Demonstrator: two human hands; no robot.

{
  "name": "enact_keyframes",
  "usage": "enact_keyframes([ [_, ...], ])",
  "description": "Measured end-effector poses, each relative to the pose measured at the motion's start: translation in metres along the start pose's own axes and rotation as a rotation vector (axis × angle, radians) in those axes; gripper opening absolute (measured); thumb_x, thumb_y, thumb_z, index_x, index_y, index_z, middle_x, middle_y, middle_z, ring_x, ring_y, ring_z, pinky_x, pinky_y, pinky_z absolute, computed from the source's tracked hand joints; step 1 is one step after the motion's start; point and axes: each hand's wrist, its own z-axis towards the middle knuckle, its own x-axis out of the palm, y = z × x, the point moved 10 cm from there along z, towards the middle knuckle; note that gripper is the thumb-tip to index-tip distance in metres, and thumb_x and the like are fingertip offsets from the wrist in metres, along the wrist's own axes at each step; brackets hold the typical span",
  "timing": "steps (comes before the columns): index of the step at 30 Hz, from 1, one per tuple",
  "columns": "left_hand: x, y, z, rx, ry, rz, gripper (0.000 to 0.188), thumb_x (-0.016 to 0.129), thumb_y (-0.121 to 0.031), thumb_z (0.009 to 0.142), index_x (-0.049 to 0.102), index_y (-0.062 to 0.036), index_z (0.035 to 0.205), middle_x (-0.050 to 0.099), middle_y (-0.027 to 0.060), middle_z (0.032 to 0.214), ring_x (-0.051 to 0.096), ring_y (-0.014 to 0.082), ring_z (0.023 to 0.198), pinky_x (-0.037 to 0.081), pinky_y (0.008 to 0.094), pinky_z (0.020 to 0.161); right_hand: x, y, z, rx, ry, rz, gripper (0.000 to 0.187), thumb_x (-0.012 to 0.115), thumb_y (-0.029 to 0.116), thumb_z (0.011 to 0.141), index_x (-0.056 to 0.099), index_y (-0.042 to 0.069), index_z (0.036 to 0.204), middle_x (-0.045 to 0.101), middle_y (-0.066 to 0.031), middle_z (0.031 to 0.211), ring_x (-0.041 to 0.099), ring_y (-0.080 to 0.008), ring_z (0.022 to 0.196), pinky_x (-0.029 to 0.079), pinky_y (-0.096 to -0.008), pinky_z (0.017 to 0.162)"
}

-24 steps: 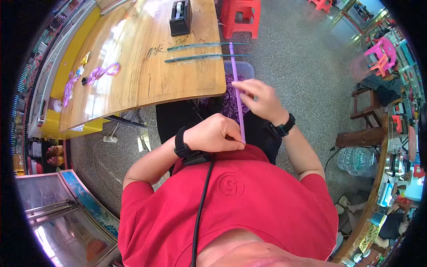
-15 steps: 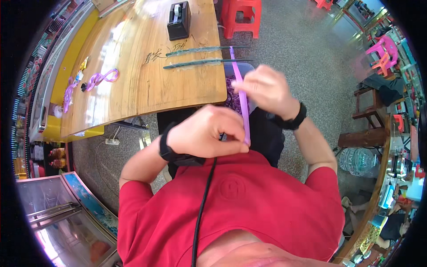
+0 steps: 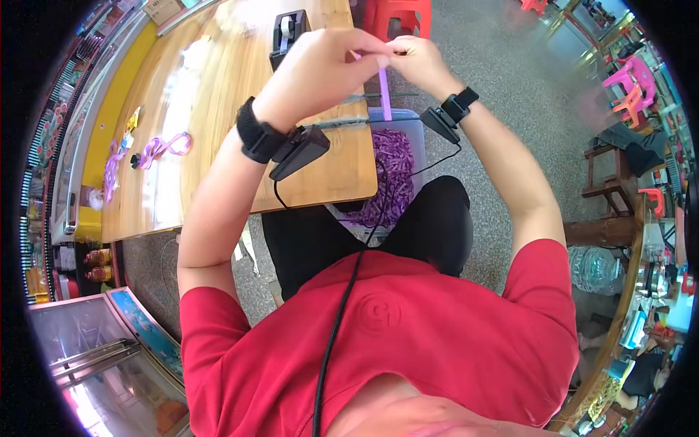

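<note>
Over the table's right edge, my left hand [image 3: 328, 69] and my right hand [image 3: 422, 67] meet, thumbs and fingertips pinched together. Between them they hold a flat purple ribbon [image 3: 385, 95], which runs back toward me as far as a thin dark rod [image 3: 336, 124]. That rod and a second one beyond it are taped to the tabletop, and their ends stick out past the edge. My left hand and forearm cover part of both rods. Below the ribbon stands a clear plastic tub [image 3: 418, 138] filled with purple folded ribbon pieces [image 3: 393, 171].
On the wooden table [image 3: 218, 95] sit a black tape dispenser [image 3: 280, 36], partly behind my left hand, and looped purple ribbons [image 3: 164, 148] at the left. A red stool [image 3: 399, 18] stands beyond. Black cables [image 3: 378, 211] hang between my wrists and lap.
Both hands have moved away from my body, to the far side of the rods. The ribbon stretched toward my chest is now held beyond the rods, and the tub shows more fully.
</note>
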Motion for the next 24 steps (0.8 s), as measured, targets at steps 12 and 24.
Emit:
enact_keyframes([
  [12,0.089,0.072,0.002,0.087,0.311,0.273,0.023,0.063,-0.028,0.087,0.073,-0.0077,0.092,0.068,0.0161,0.088,0.064,0.0352,0.082,0.052,0.0403,0.076,0.059,-0.084,-0.025,0.413,0.307,0.351,0.026,0.07,0.031,0.085,0.076,0.006,0.091,0.067,-0.002,0.074,0.058,-0.0096,0.064,0.045,-0.0257,0.058],
  [24,0.101,0.103,0.001,0.029,0.37,0.2,0.031,0.062,-0.037,0.088,0.074,-0.0084,0.091,0.069,0.0121,0.088,0.065,0.0328,0.086,0.051,0.04,0.082,0.115,-0.118,-0.189,1.096,0.439,0.636,0.035,0.064,0.04,0.092,0.071,0.006,0.089,0.052,0.0054,0.066,0.039,-0.0042,0.048,0.026,-0.0213,0.041],
])
